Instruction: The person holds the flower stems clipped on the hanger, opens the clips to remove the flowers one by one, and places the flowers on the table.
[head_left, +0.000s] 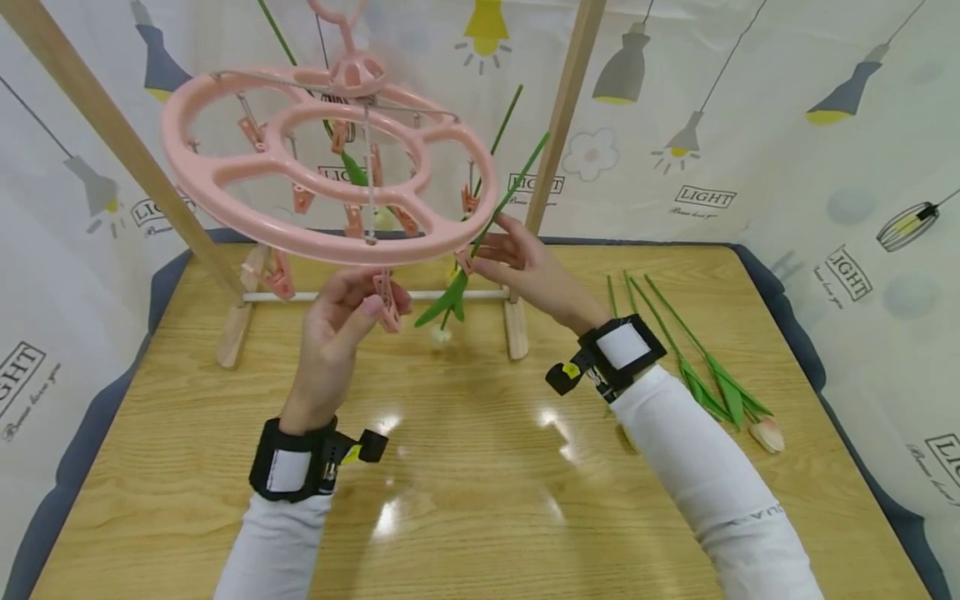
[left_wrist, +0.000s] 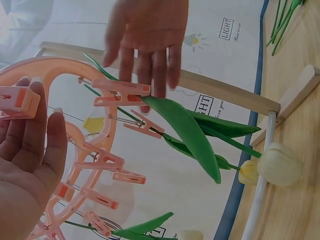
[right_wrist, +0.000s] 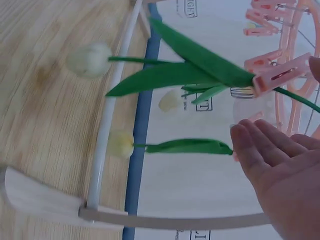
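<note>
A pink hanging clip dryer point(head_left: 337, 250) fills the upper left of the head view. My left hand point(head_left: 333, 325) pinches one of its pink clothespins point(head_left: 387, 302), thumb in front and fingers behind; the left wrist view shows this clothespin point(left_wrist: 20, 102) with no flower in it. Beside the dryer's right edge, my right hand point(head_left: 528, 267) has its fingers extended close to another clothespin point(left_wrist: 120, 93), which clamps the stem of a white artificial tulip point(right_wrist: 89, 60). That tulip hangs head down. A yellowish tulip point(left_wrist: 248, 172) hangs from a neighbouring clothespin point(left_wrist: 145, 125).
A wooden stand point(head_left: 566, 108) with a white crossbar point(head_left: 300, 297) is behind the dryer. More artificial tulips point(head_left: 731, 392) lie on the table point(head_left: 465, 500) at the right. Other clothespins point(head_left: 279, 279) dangle from the ring. A patterned curtain point(head_left: 787, 192) surrounds the table.
</note>
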